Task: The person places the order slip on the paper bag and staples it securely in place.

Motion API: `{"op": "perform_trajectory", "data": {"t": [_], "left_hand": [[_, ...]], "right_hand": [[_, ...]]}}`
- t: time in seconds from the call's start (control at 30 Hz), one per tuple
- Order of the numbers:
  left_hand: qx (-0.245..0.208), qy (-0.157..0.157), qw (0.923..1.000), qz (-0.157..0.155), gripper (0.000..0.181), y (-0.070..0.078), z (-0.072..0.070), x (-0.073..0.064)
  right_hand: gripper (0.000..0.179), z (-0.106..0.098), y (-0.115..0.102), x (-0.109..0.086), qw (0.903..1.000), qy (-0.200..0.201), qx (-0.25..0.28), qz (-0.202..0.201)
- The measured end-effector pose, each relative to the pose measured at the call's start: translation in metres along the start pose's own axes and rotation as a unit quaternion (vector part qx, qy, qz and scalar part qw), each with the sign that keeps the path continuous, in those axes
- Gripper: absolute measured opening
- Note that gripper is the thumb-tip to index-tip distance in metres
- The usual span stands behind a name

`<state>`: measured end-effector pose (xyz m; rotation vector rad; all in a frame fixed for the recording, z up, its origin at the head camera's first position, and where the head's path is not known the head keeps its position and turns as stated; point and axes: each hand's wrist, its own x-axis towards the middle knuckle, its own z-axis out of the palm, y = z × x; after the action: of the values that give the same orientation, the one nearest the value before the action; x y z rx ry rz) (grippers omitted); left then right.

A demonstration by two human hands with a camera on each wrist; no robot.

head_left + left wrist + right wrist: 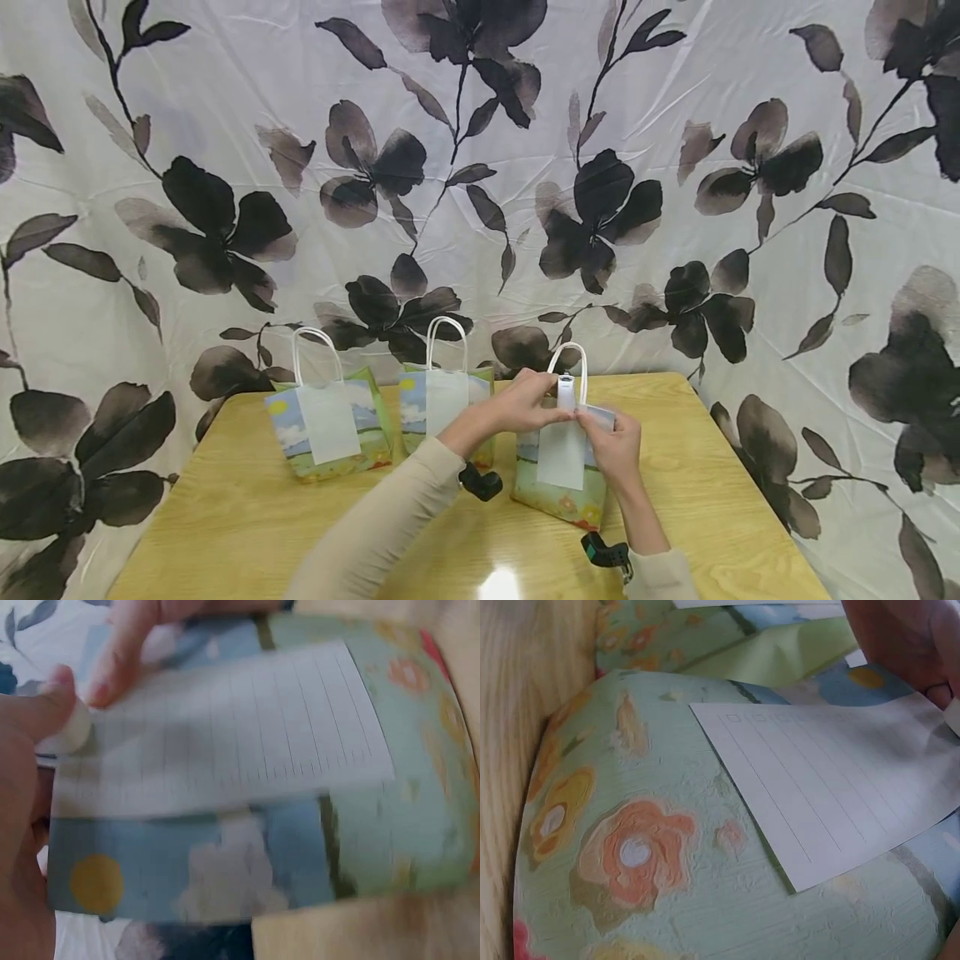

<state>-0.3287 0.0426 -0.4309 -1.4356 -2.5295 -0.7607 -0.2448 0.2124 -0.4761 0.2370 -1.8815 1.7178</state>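
Observation:
In the head view, my left hand (521, 404) holds a small white stapler-like tool (566, 392) with a dark end upright at the rim of the right-hand paper gift bag (562, 502). My right hand (613, 442) pinches the bag's top edge beside it, thumb tip near the tool's lower end. A white lined sheet (561, 462) lies flat against the bag's front, its top reaching the rim. In the left wrist view, the tool's rounded white end (75, 731) shows by my left thumb, over the sheet's upper end. The bag's flowered lower part fills the right wrist view.
Two similar bags stand to the left, one at the far left (369, 450) and one in the middle (411, 417), each with white handles and a white sheet on its front. They stand on a wooden table (225, 517). A floral cloth (495, 250) hangs behind.

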Motion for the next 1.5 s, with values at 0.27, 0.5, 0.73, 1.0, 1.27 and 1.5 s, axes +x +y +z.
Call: {"op": "perform_trajectory", "data": {"t": [0.27,0.5,0.73,1.0,1.27,1.5], "left_hand": [[0.004,0.014,0.9999,0.007,0.028,0.006,0.009,-0.006],[-0.08,0.009,0.9965,-0.021,0.028,0.01,0.01,-0.008],[-0.217,-0.007,0.9748,-0.05,0.031,0.012,0.002,-0.007],[-0.211,-0.051,0.9743,-0.06,0.024,0.014,-0.004,-0.003],[-0.214,-0.057,0.9726,-0.072,0.025,0.007,-0.01,-0.008],[-0.23,-0.059,0.9692,-0.065,0.026,0.003,-0.015,-0.014]], "right_hand": [[0.006,0.0,-0.004,-0.014,0.9996,0.012,-0.002,0.026],[0.007,-0.002,-0.003,-0.018,0.9993,0.009,0.0,0.037],[0.008,-0.002,-0.004,-0.012,0.9996,-0.007,0.011,0.026],[0.004,-0.011,0.024,-0.007,0.9988,-0.038,-0.009,0.028],[0.022,-0.012,0.016,0.007,0.9927,-0.1,-0.035,0.059],[0.026,-0.005,0.002,0.011,0.9861,-0.128,-0.016,0.105]]}}
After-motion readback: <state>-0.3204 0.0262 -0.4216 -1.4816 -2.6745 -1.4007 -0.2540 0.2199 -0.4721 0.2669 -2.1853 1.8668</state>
